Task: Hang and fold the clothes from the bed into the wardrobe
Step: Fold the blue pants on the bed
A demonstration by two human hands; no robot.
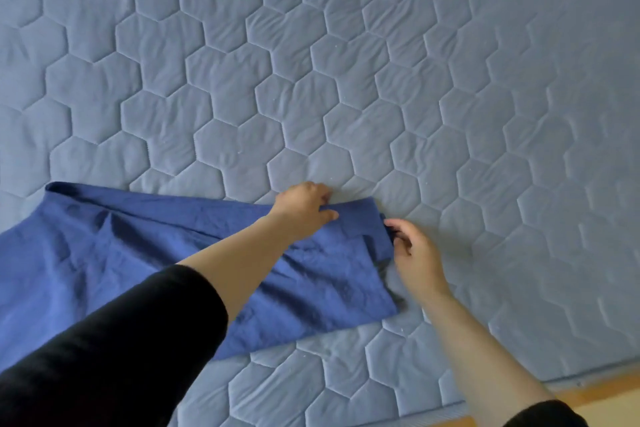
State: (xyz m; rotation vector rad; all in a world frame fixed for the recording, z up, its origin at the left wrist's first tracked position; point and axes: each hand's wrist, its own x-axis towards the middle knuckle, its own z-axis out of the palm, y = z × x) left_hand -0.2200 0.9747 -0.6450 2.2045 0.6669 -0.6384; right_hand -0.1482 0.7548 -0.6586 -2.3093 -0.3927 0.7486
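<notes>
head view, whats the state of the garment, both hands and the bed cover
blue garment: spread on the cover, creased
left hand: grips the garment's far edge
right hand: pinches the garment's right end
quilted bed cover: flat, lightly wrinkled

Grey-blue quilted cover (311,62) — hexagon stitching — wooden strip (595,392) beside its near edge.
</notes>
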